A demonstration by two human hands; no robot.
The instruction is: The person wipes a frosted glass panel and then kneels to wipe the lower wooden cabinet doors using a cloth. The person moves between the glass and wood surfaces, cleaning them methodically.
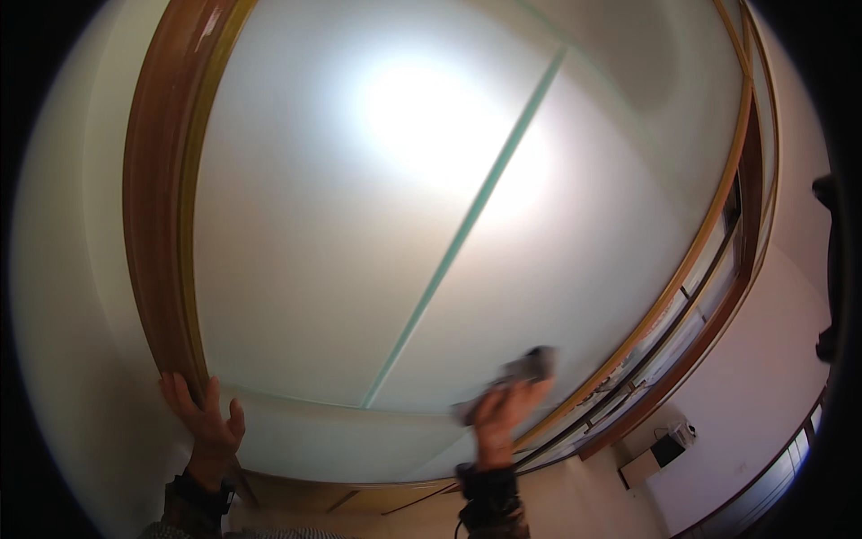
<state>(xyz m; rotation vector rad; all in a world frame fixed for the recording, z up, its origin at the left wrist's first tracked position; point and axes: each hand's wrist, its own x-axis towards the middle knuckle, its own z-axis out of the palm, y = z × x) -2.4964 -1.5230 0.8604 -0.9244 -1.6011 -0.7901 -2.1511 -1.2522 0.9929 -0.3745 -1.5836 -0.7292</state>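
Observation:
A large frosted glass panel [323, 256] with a pale green diagonal stripe [465, 229] fills most of the view. My right hand [508, 414] presses a bunched grey cloth [528, 367] to the lower right part of the glass; both are blurred. At the lower left, my left hand [205, 418] rests with spread fingers against the glossy brown wooden frame [158, 202] and holds nothing. A dark cuff shows at each wrist.
A bright light patch [431, 114] shows on the glass. Along the right runs a wood-framed window [673, 323] with dark bars. Beyond it, a small black-and-white box [653, 458] is on the pale wall [747, 404]. Plain wall [67, 236] borders the frame at left.

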